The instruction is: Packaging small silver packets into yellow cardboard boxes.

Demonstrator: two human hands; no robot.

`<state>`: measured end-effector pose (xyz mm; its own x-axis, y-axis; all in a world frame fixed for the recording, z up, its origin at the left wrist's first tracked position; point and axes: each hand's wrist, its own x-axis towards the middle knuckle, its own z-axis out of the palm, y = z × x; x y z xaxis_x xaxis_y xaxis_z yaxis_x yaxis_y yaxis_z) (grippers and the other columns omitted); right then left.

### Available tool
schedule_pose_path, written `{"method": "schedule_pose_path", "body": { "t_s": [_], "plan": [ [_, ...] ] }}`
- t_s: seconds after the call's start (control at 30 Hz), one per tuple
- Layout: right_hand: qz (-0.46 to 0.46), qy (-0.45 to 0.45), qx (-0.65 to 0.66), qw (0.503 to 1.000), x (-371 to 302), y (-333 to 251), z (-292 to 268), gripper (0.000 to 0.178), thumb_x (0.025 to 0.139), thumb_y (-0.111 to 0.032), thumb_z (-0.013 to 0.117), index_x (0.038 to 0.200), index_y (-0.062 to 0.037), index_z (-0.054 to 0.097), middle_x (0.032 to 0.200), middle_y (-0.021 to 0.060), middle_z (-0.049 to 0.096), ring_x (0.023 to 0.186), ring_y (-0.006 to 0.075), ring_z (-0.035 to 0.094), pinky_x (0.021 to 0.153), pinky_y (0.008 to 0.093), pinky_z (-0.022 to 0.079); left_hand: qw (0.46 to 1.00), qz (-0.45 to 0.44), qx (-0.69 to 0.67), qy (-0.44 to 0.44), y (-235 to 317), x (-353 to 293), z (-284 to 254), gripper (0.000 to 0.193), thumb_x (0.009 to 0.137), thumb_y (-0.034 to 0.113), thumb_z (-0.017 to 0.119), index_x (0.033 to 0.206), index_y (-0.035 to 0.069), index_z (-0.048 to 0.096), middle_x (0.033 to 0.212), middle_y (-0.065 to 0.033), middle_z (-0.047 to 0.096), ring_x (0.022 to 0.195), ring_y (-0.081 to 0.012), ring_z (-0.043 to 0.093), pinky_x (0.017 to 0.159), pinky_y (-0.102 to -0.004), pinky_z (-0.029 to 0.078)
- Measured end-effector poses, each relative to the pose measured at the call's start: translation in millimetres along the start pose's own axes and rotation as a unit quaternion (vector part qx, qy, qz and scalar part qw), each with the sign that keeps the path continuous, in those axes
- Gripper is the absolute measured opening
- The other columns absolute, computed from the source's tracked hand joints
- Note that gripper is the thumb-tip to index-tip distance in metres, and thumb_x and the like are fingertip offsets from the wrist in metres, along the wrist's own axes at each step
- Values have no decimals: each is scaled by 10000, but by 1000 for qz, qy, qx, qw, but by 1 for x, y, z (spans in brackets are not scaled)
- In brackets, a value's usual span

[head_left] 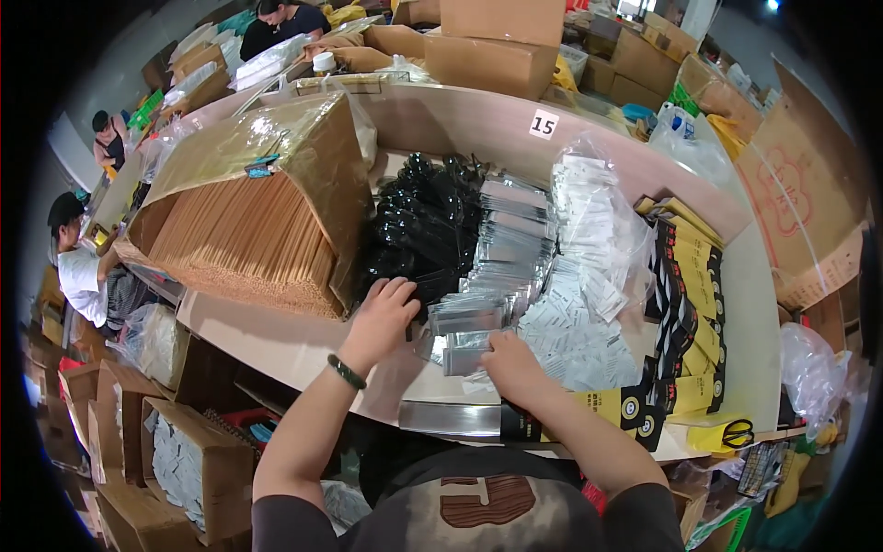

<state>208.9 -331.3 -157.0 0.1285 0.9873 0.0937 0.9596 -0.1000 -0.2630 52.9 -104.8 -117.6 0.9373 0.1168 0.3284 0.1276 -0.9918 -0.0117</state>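
My left hand [381,320], with a dark bracelet at the wrist, is closed at the near edge of a heap of glossy black pieces [425,216]. A dark end pokes out under its fingertips; the piece's exact kind is hidden. To the right, my right hand [512,364] pinches the edge of a flat silvery-clear packet [464,357] at the near end of a long overlapping row of silvery-clear packets [515,235]. Beside that row lie many small white printed slips [579,336], loose and overlapping.
A large carton of thin wooden sticks [244,244] stands left on the tray-like table. Black-and-yellow packets [694,294] line the right side, with black-handled scissors [737,433] near the corner. A raised rim [635,152] bounds the back. Open cartons [198,469] stand lower left; other people work farther left.
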Motion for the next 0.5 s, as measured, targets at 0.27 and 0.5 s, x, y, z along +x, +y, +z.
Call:
{"method": "schedule_pose_path", "body": {
  "t_s": [0.27,0.5],
  "plan": [
    [42,55,86,994,-11,9,7,99,758,-73,695,807,-23,626,817,159,546,835,355,575,726,455,467,988,134,58,-42,-28,18,-11,141,778,117,615,914,96,643,1102,-64,609,1213,-243,506,1100,-403,352],
    [67,112,222,966,-1,-41,-48,103,816,-119,700,890,-55,669,847,132,636,860,355,614,765,440,484,982,171,67,-46,-39,19,-25,90,803,129,590,884,93,607,942,-65,579,1063,-235,570,1050,-410,402]
  ]
}}
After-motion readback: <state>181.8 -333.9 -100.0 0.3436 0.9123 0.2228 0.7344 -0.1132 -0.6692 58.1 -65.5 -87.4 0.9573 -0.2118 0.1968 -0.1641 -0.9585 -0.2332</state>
